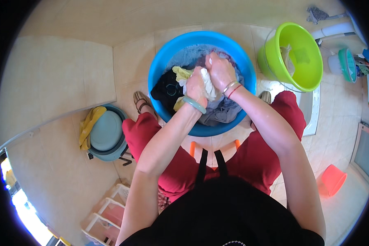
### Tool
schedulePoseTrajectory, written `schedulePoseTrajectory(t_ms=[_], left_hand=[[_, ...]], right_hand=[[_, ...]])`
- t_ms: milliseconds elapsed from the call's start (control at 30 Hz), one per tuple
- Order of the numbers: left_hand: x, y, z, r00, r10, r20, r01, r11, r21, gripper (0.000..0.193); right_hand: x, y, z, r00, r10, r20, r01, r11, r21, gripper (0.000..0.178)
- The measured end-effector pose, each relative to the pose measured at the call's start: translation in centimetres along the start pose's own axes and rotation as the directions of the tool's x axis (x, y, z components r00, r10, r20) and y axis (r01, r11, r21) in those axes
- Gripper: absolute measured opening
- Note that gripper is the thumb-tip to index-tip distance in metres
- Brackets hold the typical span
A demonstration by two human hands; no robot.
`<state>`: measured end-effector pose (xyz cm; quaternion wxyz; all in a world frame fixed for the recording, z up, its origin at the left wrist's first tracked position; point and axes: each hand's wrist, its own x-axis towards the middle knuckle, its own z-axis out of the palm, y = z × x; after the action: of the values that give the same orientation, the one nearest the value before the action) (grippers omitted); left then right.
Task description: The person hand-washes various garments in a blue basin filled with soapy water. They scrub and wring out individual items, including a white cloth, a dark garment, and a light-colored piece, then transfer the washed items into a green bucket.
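Note:
A big round blue basin (153, 73) stands on the floor between my knees, holding wet clothes and sudsy water (187, 51). My left hand (196, 87), with a pale green bangle at the wrist, is closed on a bunched white cloth (209, 87). Beside it my right hand (221, 72) is curled round part of the same white cloth, though its fingertips are partly hidden. Some yellow cloth (181, 75) pokes out left of my left hand. Black clothing (165, 89) lies at the basin's left, and grey clothing (220, 111) lies below my hands.
A tilted lime-green bucket (277, 57) with a light cloth inside stands right of the basin. To the left are stacked grey-blue basins (105, 130) with a mustard cloth (90, 125) over the edge. A white rack (104, 211) and a pink bucket (334, 180) are nearer me.

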<state>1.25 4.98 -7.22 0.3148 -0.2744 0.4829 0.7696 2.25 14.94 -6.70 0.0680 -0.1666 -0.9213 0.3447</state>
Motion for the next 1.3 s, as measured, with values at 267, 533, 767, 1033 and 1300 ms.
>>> schedulePoseTrajectory(t_ms=[267,533,767,1033,1300], left_hand=[[-1.8,1.7,-1.2,0.961,0.069,0.267,-0.052,0.996,-0.07,0.024],[-0.7,-0.3,0.3,0.998,-0.016,0.053,0.019,0.998,-0.061,0.026],[0.6,0.7,-2.5,0.936,0.033,0.351,0.069,0.959,-0.274,0.025],[-4.8,3.5,2.7,0.997,-0.047,0.069,0.05,0.998,-0.043,0.034],[-2.4,13.1,-4.3,0.882,0.172,0.439,-0.413,0.732,0.542,0.035]], right_hand=[[-5.0,-6.4,-1.8,0.927,-0.373,-0.023,0.369,0.905,0.21,0.014],[0.6,1.0,0.2,0.998,-0.058,0.002,0.058,0.998,-0.019,0.023],[-4.4,-6.6,-2.1,0.927,-0.357,0.118,0.347,0.933,0.097,0.02],[1.4,2.7,-1.6,0.989,0.079,0.125,-0.085,0.995,0.047,0.028],[1.2,4.2,-11.8,0.928,-0.335,0.164,0.317,0.94,0.127,0.014]])
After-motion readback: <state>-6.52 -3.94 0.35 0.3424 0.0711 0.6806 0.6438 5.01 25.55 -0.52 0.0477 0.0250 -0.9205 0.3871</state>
